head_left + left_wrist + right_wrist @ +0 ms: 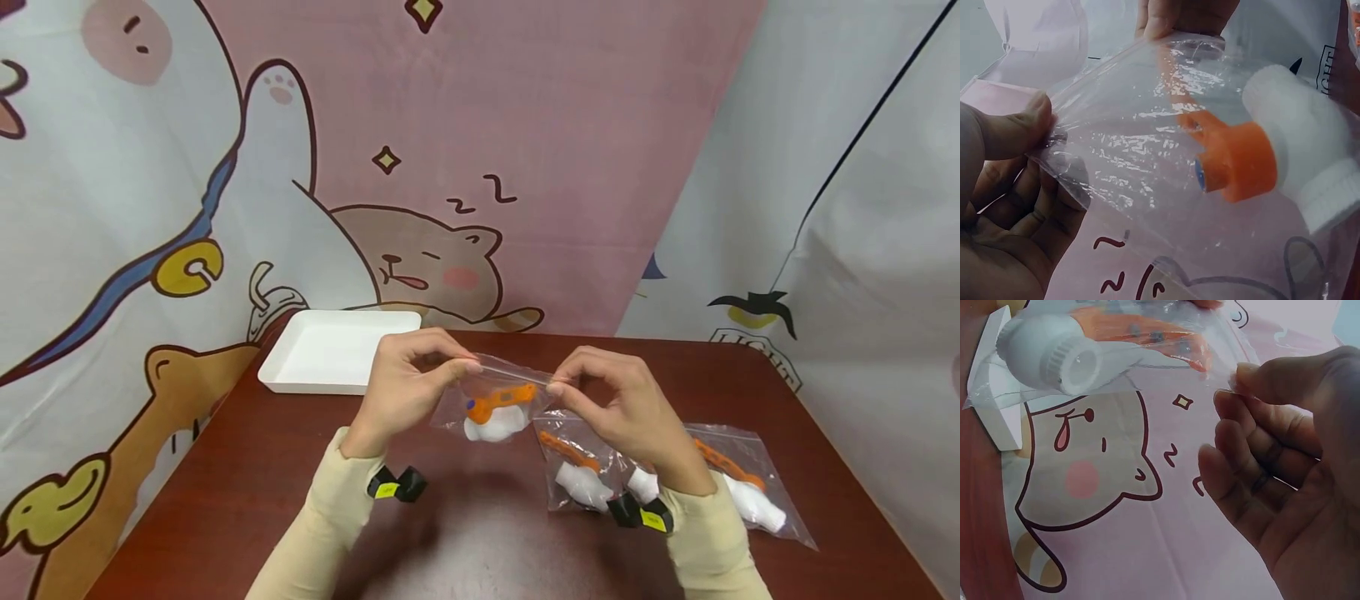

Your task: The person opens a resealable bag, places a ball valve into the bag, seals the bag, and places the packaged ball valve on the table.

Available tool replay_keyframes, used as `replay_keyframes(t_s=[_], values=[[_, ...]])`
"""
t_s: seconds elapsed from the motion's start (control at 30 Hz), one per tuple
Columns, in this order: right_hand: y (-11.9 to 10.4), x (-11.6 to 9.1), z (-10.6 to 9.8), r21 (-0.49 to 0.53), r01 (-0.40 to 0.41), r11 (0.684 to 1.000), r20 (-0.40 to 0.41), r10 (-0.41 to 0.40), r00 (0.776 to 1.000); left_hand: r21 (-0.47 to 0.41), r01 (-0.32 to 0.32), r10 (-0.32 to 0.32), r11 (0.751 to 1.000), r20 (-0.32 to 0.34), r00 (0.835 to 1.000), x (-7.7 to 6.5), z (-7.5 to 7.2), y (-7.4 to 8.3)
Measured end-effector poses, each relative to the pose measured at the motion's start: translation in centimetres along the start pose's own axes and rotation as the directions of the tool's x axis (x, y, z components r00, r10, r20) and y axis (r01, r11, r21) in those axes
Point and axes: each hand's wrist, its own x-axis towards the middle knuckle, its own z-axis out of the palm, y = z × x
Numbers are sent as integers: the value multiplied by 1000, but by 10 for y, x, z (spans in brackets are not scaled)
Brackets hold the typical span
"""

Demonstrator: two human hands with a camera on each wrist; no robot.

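Both hands hold up a transparent zip bag (450,408) by its top edge, over the table. My left hand (408,379) pinches one top corner between thumb and fingers, and my right hand (626,404) pinches the opposite corner. The edge is stretched taut between them. Inside hang an orange handle-like part (1250,162) with a blue spot and a white rounded plastic piece (1041,347) with a ribbed neck. Two similar bags lie on the table by the right forearm: one zip bag (558,492) nearer the middle, another zip bag (787,492) farther right, partly hidden by the arm.
A white shallow tray (318,350) sits at the back left of the dark red-brown table (465,542). Behind the table hangs a pink and white cloth (585,167) with cartoon animals. A small black device is strapped to each wrist.
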Motion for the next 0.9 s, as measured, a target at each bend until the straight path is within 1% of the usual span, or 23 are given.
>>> replay_keyframes(t_s=[0.1, 0.23, 0.33, 0.47, 0.53, 0.63, 0.73, 0.8, 0.9], values=[[0, 0, 0, -8, 5, 1000, -2, -5, 1000, -1, -1, 1, 1000, -8, 1000, 0, -2, 0], [0, 0, 1, 12, -29, 1000, -11, 29, 1000, 8, 13, -13, 1000, -17, 1000, 1, -3, -1], [1, 0, 5, 51, -65, 997, -30, 67, 997, 17, 43, -43, 999, -28, 999, 2, -3, -2], [7, 3, 14, 96, -79, 992, -64, 85, 994, 27, 93, -92, 995, -40, 995, 2, -3, -4], [10, 4, 18, 108, -96, 989, -73, 104, 992, 30, 113, -112, 993, -34, 993, 3, -3, -6], [15, 4, 23, 144, -164, 976, -63, 175, 983, 26, 143, -142, 989, -12, 990, 5, -2, -13], [17, 3, 27, 260, -256, 931, -12, 268, 963, 5, 188, -188, 982, -2, 982, 4, -1, -18], [19, 3, 30, 341, -308, 888, 33, 315, 948, -5, 234, -234, 972, 0, 972, 3, 0, -22], [21, 3, 34, 435, -372, 820, 110, 361, 926, 21, 296, -296, 955, 3, 955, -1, 1, -27]])
